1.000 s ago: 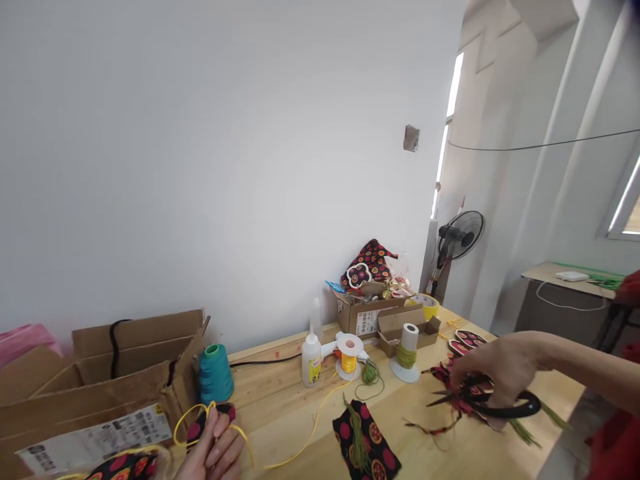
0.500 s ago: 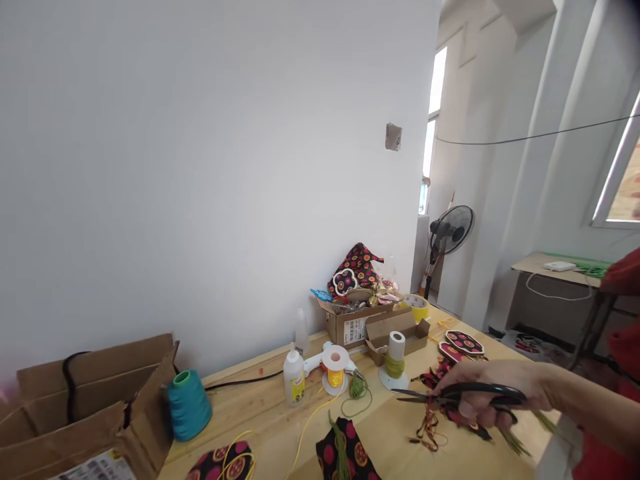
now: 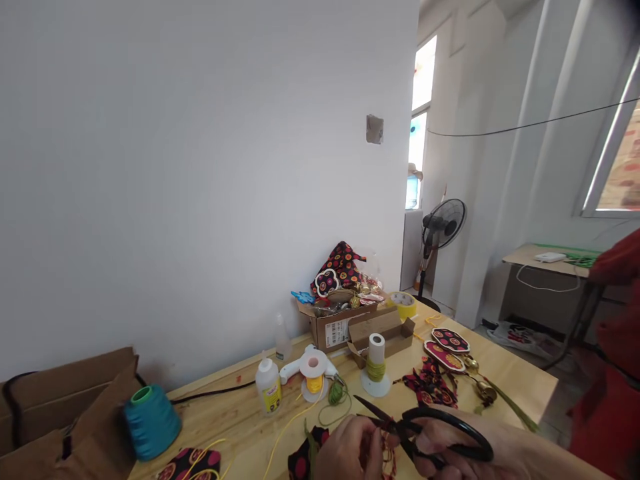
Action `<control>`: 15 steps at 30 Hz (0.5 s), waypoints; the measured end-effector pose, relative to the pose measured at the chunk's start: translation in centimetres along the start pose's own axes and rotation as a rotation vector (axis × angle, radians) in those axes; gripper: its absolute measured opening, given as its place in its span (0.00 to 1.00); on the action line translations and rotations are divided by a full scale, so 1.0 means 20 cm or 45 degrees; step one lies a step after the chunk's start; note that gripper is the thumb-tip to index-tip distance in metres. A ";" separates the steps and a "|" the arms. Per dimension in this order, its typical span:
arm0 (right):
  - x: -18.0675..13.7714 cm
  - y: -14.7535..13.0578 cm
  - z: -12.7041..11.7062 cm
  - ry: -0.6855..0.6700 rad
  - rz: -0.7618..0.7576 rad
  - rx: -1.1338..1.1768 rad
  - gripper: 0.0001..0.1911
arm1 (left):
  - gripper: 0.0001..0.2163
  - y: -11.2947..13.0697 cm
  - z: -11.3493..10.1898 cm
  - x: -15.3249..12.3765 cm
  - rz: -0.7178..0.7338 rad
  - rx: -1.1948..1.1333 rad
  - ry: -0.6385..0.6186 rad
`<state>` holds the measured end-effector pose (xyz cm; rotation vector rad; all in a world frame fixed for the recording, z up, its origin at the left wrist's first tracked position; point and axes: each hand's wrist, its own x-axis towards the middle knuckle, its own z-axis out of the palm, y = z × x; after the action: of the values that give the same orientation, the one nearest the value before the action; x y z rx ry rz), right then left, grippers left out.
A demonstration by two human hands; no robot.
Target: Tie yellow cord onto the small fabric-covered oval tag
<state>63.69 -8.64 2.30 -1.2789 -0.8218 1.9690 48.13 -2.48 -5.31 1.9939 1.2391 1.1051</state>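
Observation:
My right hand [image 3: 450,443] grips black-handled scissors [image 3: 447,430], their blades parted and pointing left. Close to the blades, my left hand [image 3: 347,450] is closed, fingertips pinched at a thin red-orange cord [image 3: 389,459] that shows between the two hands. The cord is partly hidden by fingers and scissors. Dark patterned fabric [image 3: 299,461] with green strands lies just left of my left hand. Beyond the scissors lie more patterned fabric [image 3: 431,385], two patterned pieces with pale rims [image 3: 445,355] and gold bells [image 3: 485,392] with a green tassel.
Along the wall stand a cardboard box [image 3: 103,427], a teal thread cone [image 3: 153,423], a glue bottle [image 3: 269,387], a yellow cord spool [image 3: 314,383], a green cord spool [image 3: 376,370] and a filled carton [image 3: 327,330]. A person in red [image 3: 613,347] is at the right edge.
My right hand and the scissors have moved down and left, and the blades have parted. My left hand has come into view beside them. The view has shifted slightly right.

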 end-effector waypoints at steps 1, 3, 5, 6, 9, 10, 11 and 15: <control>-0.02 0.01 -0.04 0.030 -0.005 -0.034 0.12 | 0.06 -0.02 -0.02 0.02 -0.016 0.025 0.017; -0.06 0.02 -0.12 0.087 -0.009 -0.120 0.16 | 0.05 -0.06 -0.06 0.05 -0.084 0.047 0.040; -0.10 0.04 -0.19 0.122 -0.028 -0.165 0.23 | 0.06 -0.09 -0.09 0.07 -0.131 0.024 -0.012; -0.12 0.05 -0.22 0.137 -0.046 -0.162 0.25 | 0.08 -0.10 -0.09 0.08 -0.140 0.012 -0.062; -0.15 0.07 -0.25 0.199 -0.173 -0.068 0.25 | 0.08 -0.09 -0.03 0.07 -0.192 -0.031 -0.227; -0.15 0.08 -0.24 0.192 -0.201 -0.042 0.24 | 0.07 -0.07 0.01 0.06 -0.242 -0.106 -0.275; -0.15 0.08 -0.23 0.164 -0.224 -0.016 0.22 | 0.09 -0.06 0.06 0.05 -0.305 -0.235 -0.330; -0.12 0.07 -0.18 0.025 -0.155 0.085 0.22 | 0.26 0.00 0.22 0.01 -0.419 -0.924 -0.649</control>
<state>67.61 -10.85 1.36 -1.1804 -0.7985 1.8691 51.94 -2.46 -7.58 1.3305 0.7123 0.6771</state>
